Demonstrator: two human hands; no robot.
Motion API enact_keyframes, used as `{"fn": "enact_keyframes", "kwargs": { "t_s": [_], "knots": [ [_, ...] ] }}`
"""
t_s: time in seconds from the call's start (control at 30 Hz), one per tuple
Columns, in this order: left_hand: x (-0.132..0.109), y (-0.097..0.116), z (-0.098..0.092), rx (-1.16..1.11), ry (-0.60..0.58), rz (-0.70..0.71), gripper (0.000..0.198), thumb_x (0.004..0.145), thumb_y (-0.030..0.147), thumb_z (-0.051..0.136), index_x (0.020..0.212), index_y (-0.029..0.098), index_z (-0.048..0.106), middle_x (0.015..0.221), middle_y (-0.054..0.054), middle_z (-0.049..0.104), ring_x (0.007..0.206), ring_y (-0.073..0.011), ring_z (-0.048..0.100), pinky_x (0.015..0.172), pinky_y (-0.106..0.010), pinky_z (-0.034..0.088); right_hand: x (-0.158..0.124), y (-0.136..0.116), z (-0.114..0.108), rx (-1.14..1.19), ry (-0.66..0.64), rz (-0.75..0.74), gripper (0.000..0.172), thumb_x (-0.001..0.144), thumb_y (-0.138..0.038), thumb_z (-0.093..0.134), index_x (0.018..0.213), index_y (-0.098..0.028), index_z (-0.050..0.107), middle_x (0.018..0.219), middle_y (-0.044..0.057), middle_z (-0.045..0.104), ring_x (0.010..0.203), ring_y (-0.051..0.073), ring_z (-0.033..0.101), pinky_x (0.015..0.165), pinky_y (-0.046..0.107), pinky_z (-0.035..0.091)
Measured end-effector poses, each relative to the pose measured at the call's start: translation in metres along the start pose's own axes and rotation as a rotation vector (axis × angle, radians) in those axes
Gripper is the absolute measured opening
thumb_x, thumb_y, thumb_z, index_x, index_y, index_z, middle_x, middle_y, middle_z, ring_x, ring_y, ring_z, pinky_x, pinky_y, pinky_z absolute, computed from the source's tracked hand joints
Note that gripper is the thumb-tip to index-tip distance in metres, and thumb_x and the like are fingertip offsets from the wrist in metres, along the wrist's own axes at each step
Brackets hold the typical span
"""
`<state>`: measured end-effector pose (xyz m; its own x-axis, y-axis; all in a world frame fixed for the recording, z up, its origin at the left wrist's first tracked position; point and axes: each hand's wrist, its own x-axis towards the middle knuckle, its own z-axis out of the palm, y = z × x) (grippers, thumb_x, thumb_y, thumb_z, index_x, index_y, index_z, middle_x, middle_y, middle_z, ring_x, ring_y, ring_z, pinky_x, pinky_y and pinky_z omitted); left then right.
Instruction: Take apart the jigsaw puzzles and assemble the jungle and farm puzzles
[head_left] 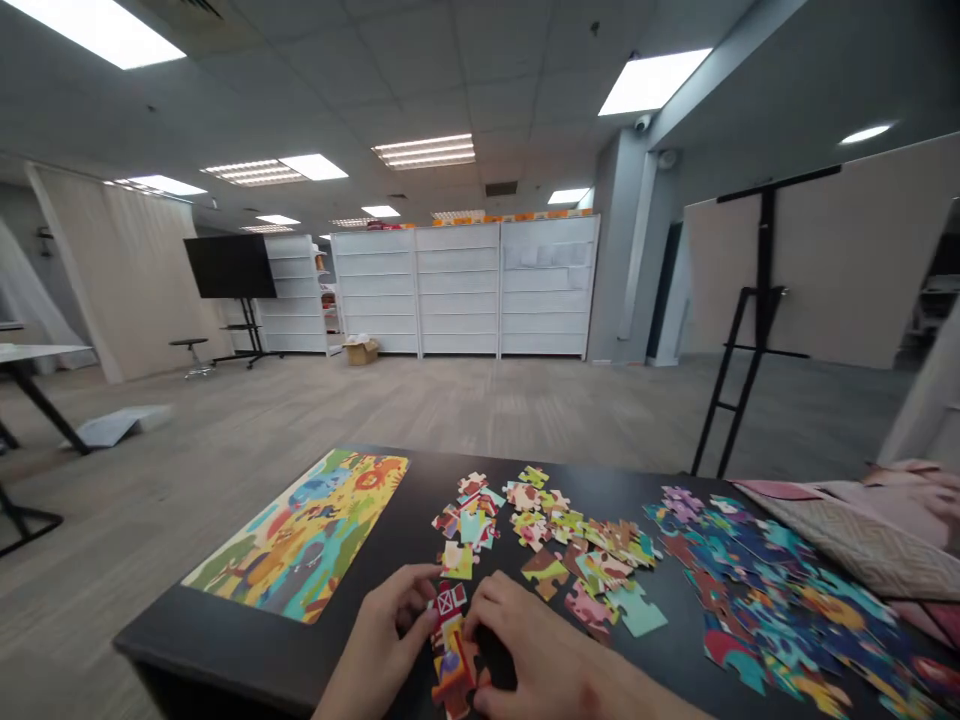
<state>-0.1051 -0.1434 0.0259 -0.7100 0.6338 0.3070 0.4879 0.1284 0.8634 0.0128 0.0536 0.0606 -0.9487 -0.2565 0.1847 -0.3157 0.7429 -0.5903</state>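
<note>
Between my hands lies a short column of jigsaw puzzle pieces (451,662), with a red and white piece (450,599) at its far end and yellow, orange and purple below. My left hand (394,635) grips the column's left edge, thumb and fingers curled together. From the other side my right hand (517,640) bends its fingers round the right edge, hiding part of the pieces. Just beyond my fingertips sits a yellow-green puzzle piece (457,561). Past it is a small cluster of red, white and pale blue pieces (474,522).
A finished-looking animal picture board (307,540) lies left on the black table (247,655). Loose farm-coloured pieces (577,540) spread right of centre, with a dark blue pile (795,600) farther right. Pink cloth (900,520) lies at the right edge. An easel (761,290) stands beyond.
</note>
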Motion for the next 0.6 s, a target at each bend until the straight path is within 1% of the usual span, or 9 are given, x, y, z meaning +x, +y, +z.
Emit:
{"fn": "enact_keyframes", "kwargs": {
  "t_s": [0.1, 0.17, 0.23, 0.3, 0.37, 0.4, 0.47, 0.53, 0.6],
  "knots": [
    [0.002, -0.001, 0.003, 0.073, 0.039, 0.036, 0.023, 0.085, 0.031, 0.064, 0.105, 0.021, 0.071, 0.078, -0.002, 0.067, 0.064, -0.0164, 0.061, 0.056, -0.024, 0.047, 0.000, 0.004, 0.002, -0.036, -0.002, -0.031, 0.037, 0.066, -0.032, 0.078, 0.097, -0.022, 0.061, 0.103, 0.003, 0.059, 0.096, 0.022, 0.054, 0.084, 0.031, 0.042],
    [0.001, 0.002, 0.005, 0.123, 0.071, 0.114, 0.018, 0.088, 0.031, 0.062, 0.100, 0.023, 0.072, 0.080, -0.004, 0.068, 0.067, -0.0179, 0.064, 0.058, -0.024, 0.050, 0.002, 0.004, 0.002, -0.035, 0.009, -0.022, 0.035, 0.066, -0.032, 0.078, 0.096, -0.022, 0.061, 0.102, 0.003, 0.060, 0.095, 0.022, 0.054, 0.083, 0.031, 0.042],
    [-0.003, 0.005, 0.006, 0.162, 0.083, 0.223, 0.015, 0.092, 0.031, 0.058, 0.096, 0.025, 0.072, 0.084, -0.005, 0.068, 0.075, -0.0197, 0.066, 0.066, -0.026, 0.054, 0.004, 0.002, 0.003, -0.021, 0.026, 0.020, 0.035, 0.064, -0.030, 0.079, 0.093, -0.021, 0.061, 0.099, 0.002, 0.061, 0.093, 0.022, 0.055, 0.083, 0.030, 0.042],
    [-0.007, 0.006, 0.005, 0.192, 0.084, 0.321, 0.016, 0.095, 0.029, 0.056, 0.095, 0.027, 0.072, 0.085, -0.006, 0.066, 0.080, -0.0205, 0.067, 0.071, -0.028, 0.055, 0.006, -0.002, 0.002, -0.001, 0.033, 0.062, 0.034, 0.063, -0.025, 0.080, 0.091, -0.021, 0.061, 0.097, 0.002, 0.062, 0.092, 0.022, 0.056, 0.083, 0.030, 0.042],
    [-0.011, 0.005, 0.004, 0.199, 0.097, 0.365, 0.016, 0.095, 0.026, 0.055, 0.094, 0.027, 0.071, 0.084, -0.005, 0.063, 0.078, -0.0197, 0.066, 0.070, -0.027, 0.055, 0.007, -0.006, 0.001, 0.015, 0.034, 0.071, 0.030, 0.064, -0.019, 0.075, 0.092, -0.020, 0.063, 0.098, 0.003, 0.064, 0.093, 0.022, 0.057, 0.084, 0.030, 0.042],
    [-0.012, 0.004, 0.004, 0.184, 0.112, 0.362, 0.015, 0.095, 0.025, 0.055, 0.094, 0.027, 0.071, 0.084, -0.004, 0.062, 0.077, -0.0191, 0.065, 0.068, -0.026, 0.055, 0.007, -0.009, 0.000, 0.018, 0.035, 0.058, 0.029, 0.066, -0.015, 0.071, 0.094, -0.020, 0.065, 0.099, 0.003, 0.065, 0.094, 0.022, 0.057, 0.084, 0.030, 0.042],
    [-0.012, 0.002, 0.004, 0.111, 0.148, 0.292, 0.014, 0.095, 0.026, 0.055, 0.092, 0.026, 0.069, 0.087, -0.004, 0.059, 0.077, -0.0186, 0.064, 0.063, -0.024, 0.054, 0.006, -0.013, -0.001, 0.014, 0.032, 0.018, 0.033, 0.069, -0.010, 0.064, 0.100, -0.021, 0.067, 0.104, 0.005, 0.066, 0.099, 0.022, 0.057, 0.088, 0.031, 0.043],
    [-0.009, 0.001, 0.005, -0.001, 0.174, 0.165, 0.010, 0.092, 0.026, 0.057, 0.090, 0.024, 0.067, 0.090, -0.004, 0.058, 0.080, -0.0195, 0.063, 0.059, -0.023, 0.054, 0.005, -0.015, -0.002, 0.015, 0.026, -0.012, 0.036, 0.071, -0.009, 0.060, 0.105, -0.021, 0.068, 0.108, 0.006, 0.068, 0.103, 0.023, 0.057, 0.091, 0.032, 0.042],
    [-0.005, 0.003, 0.005, -0.117, 0.184, 0.043, 0.004, 0.087, 0.025, 0.063, 0.088, 0.022, 0.066, 0.091, -0.004, 0.060, 0.085, -0.0211, 0.063, 0.059, -0.023, 0.053, 0.005, -0.015, -0.002, 0.036, 0.023, -0.018, 0.036, 0.072, -0.009, 0.060, 0.105, -0.021, 0.068, 0.107, 0.006, 0.069, 0.102, 0.023, 0.057, 0.092, 0.033, 0.043]
  ]
}}
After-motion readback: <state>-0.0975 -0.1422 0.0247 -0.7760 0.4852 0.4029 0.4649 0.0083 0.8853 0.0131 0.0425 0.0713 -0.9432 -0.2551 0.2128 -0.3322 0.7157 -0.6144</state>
